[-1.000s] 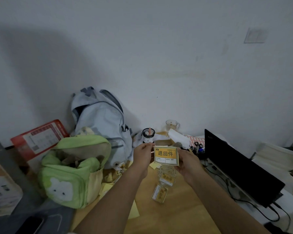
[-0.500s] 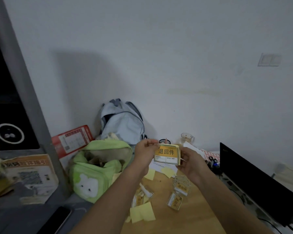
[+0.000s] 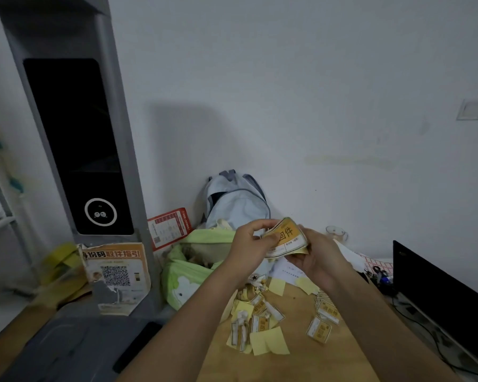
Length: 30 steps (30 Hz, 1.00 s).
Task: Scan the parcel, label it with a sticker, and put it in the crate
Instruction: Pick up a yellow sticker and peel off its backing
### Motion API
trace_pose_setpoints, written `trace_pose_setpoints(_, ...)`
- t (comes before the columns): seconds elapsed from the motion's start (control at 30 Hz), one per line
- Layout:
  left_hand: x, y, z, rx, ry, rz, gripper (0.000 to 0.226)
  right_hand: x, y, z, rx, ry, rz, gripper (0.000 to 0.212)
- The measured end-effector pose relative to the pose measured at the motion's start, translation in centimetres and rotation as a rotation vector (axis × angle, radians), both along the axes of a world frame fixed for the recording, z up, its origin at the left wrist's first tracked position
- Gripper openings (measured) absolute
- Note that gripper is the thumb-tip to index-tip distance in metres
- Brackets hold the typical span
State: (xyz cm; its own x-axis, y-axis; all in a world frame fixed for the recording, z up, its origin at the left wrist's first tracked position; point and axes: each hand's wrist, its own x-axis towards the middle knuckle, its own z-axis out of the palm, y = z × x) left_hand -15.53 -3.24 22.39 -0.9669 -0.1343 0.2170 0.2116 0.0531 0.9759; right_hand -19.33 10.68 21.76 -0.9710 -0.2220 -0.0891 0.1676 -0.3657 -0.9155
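An orange and white sticker (image 3: 287, 238) with large printed characters is held up in front of me, bent and tilted. My left hand (image 3: 253, 244) pinches its left edge, thumb over the front. Its right side and yellow backing rest in my right hand (image 3: 316, 260), which cups them from below. Several more stickers (image 3: 326, 311) and peeled yellow backing papers (image 3: 269, 344) lie scattered on the wooden desk (image 3: 295, 362) under my arms. No parcel or crate is in view.
A grey scanner kiosk (image 3: 75, 144) with a dark screen stands at the left, a QR-code poster (image 3: 116, 274) at its base. A green bag (image 3: 188, 268) and a pale blue backpack (image 3: 235, 199) sit against the wall. A black monitor (image 3: 439, 296) is at the right.
The view has swung left and up, bringing the kiosk into sight. The sticker, flat and facing me before, is now bent and tilted between both hands.
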Motion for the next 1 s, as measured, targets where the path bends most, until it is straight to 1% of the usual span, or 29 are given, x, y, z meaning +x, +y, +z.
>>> trace_pose_setpoints(0.1,1.8,-0.7,0.8,0.018,0.046,0.004,0.025,1.7,-0.6,0.8,0.011,0.028,-0.006,0.027)
trace_pose_setpoints(0.2,3.3,-0.8,1.2,0.056,0.076,-0.005,0.028,3.5,-0.9,0.8,-0.062,0.035,0.019,0.023)
trace_pose_setpoints(0.27,4.0,-0.8,1.5,0.074,0.089,-0.01,0.03,4.7,-1.1,0.8,-0.087,0.027,-0.009,0.019)
trace_pose_setpoints(0.37,4.7,-1.0,2.2,0.028,0.115,-0.037,0.026,6.0,-1.2,1.1,0.026,0.128,-0.163,0.013)
trace_pose_setpoints(0.43,5.0,-1.1,2.4,-0.006,0.119,-0.041,0.022,6.8,-1.2,1.6,0.101,0.243,-0.26,0.023)
trace_pose_setpoints(0.47,5.0,-1.2,2.4,-0.013,0.118,-0.034,0.021,7.1,-1.1,1.9,0.122,0.303,-0.272,0.024)
trace_pose_setpoints(0.53,4.9,-1.3,2.2,-0.012,0.106,-0.01,0.019,7.6,-1.0,2.5,0.165,0.383,-0.262,0.026)
trace_pose_setpoints(0.6,4.8,-1.3,1.9,0.002,0.081,0.014,0.018,7.7,-1.0,2.9,0.214,0.423,-0.222,0.03)
trace_pose_setpoints(0.63,4.7,-1.3,1.8,0.011,0.067,0.024,0.018,7.6,-1.1,3.0,0.242,0.447,-0.2,0.029)
trace_pose_setpoints(0.7,4.4,-1.4,1.5,0.033,0.05,0.032,0.018,7.3,-1.2,3.1,0.314,0.493,-0.186,0.019)
trace_pose_setpoints(0.8,4.0,-1.2,1.4,0.048,0.035,0.035,0.019,6.5,-0.9,2.8,0.383,0.527,-0.223,0.002)
trace_pose_setpoints(0.93,3.3,-1.1,1.7,0.049,0.034,0.058,0.02,5.4,-0.2,2.6,0.437,0.519,-0.187,0.003)
trace_pose_setpoints(1.0,3.1,-1.2,1.6,0.081,0.031,0.061,0.022,5.1,-0.1,2.5,0.45,0.548,-0.166,0.004)
